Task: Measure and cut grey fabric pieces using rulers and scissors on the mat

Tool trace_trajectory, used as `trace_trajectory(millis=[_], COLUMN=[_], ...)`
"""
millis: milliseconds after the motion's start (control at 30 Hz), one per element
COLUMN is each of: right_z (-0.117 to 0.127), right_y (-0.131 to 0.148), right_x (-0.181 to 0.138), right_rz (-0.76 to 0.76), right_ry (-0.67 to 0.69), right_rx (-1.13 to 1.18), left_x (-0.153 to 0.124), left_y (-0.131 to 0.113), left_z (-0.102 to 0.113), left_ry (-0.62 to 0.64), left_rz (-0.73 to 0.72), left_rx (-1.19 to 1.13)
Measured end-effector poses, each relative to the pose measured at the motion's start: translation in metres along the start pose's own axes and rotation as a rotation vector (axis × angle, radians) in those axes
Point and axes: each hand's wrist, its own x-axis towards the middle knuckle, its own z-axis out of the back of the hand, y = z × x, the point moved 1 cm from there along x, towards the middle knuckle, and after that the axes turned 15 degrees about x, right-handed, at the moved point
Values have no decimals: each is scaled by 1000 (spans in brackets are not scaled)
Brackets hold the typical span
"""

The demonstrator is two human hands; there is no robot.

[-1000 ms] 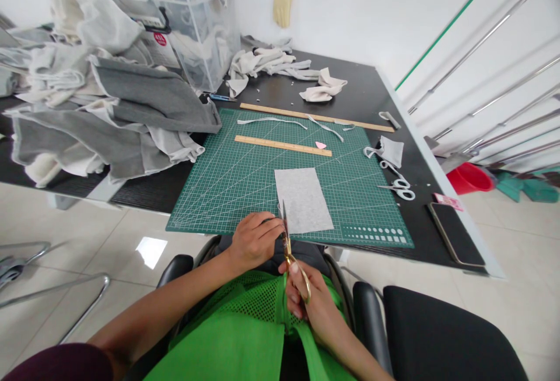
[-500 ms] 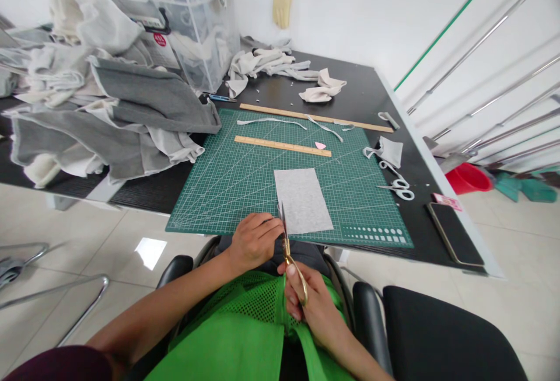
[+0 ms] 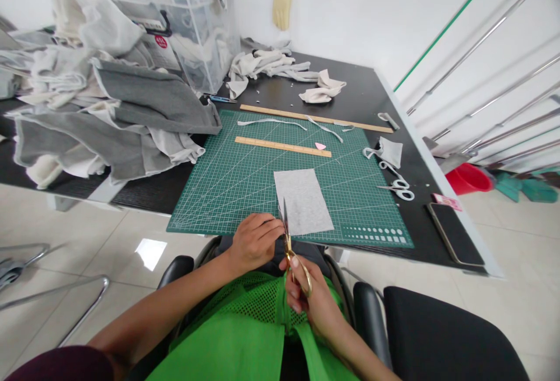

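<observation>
A grey rectangle of fabric (image 3: 304, 199) lies on the green cutting mat (image 3: 227, 182), its near edge at the mat's front. My right hand (image 3: 312, 299) is closed round the gold handles of a pair of scissors (image 3: 289, 241), whose blades point up into the fabric's near left edge. My left hand (image 3: 254, 240) is curled at the mat's front edge, pinching the fabric just left of the blades.
Two wooden rulers (image 3: 282, 146) and thin fabric strips lie across the mat's far half. White-handled scissors (image 3: 400, 185) and a phone (image 3: 455, 232) are on the right. Piles of grey cloth (image 3: 114, 112) and a clear bin (image 3: 184, 25) fill the left. A black chair (image 3: 446, 334) stands at lower right.
The scissors have edged slightly forward along the fabric's left edge; both hands stay in nearly the same place.
</observation>
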Motion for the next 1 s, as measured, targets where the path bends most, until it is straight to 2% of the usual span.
trace_trajectory(millis=[1000], right_z=[-1], right_y=[5], right_x=[2], right_rz=[13], right_ry=[-25], right_rx=[-95], left_x=[2], left_y=[-1], left_z=[2], left_ry=[-16], left_rz=[-7], left_rx=[-48])
